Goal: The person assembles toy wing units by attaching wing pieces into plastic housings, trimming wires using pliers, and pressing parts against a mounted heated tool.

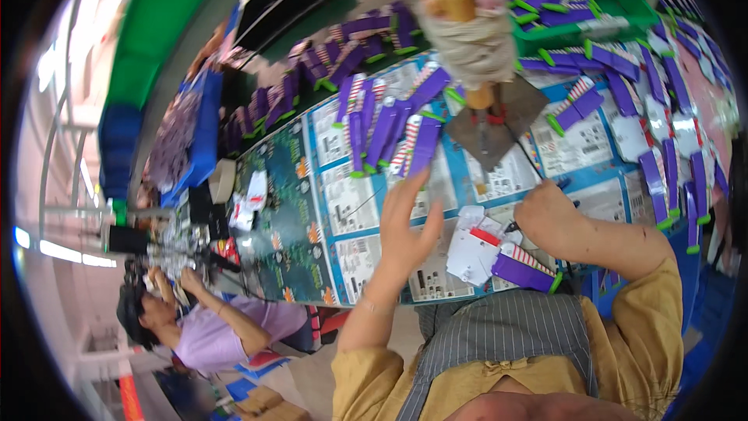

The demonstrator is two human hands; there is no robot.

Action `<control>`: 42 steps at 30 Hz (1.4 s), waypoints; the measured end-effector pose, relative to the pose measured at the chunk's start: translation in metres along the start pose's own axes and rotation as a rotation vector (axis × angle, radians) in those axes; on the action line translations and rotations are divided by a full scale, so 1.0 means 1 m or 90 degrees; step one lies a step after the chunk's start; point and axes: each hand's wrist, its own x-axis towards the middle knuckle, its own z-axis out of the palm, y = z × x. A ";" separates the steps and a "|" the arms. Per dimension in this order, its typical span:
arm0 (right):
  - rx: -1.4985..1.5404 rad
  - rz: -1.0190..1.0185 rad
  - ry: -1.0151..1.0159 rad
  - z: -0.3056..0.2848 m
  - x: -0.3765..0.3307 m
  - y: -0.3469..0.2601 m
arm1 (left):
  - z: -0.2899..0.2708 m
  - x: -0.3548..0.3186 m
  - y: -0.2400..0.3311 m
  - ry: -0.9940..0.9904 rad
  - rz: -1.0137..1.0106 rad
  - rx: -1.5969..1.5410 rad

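Paper-covered table (351, 195): far right, a green bin (631, 1) of purple pieces (557, 12), partly hidden. Left hand (407, 226) spread, empty; right hand (552, 220) curled round a mostly hidden dark tool (511, 227), beside the near striped piece (526, 271).

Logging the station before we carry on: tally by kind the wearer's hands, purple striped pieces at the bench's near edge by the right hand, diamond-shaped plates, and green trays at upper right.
Hands: 2, the left hand and the right hand
Purple striped piece by the right hand: 1
Diamond-shaped plate: 1
Green tray at upper right: 1
Total: 5
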 end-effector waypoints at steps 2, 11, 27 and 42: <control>0.040 -0.015 0.010 -0.005 0.002 -0.003 | 0.011 0.045 -0.024 0.055 0.072 0.223; 0.443 0.029 0.364 0.033 -0.054 0.001 | 0.019 0.082 -0.046 -0.101 -0.156 0.117; 0.332 -0.033 0.170 0.035 0.004 -0.042 | -0.032 -0.155 -0.052 -0.138 -0.324 -0.423; 0.446 0.035 0.093 0.032 -0.006 -0.032 | -0.004 -0.099 -0.010 -0.153 -0.199 -0.261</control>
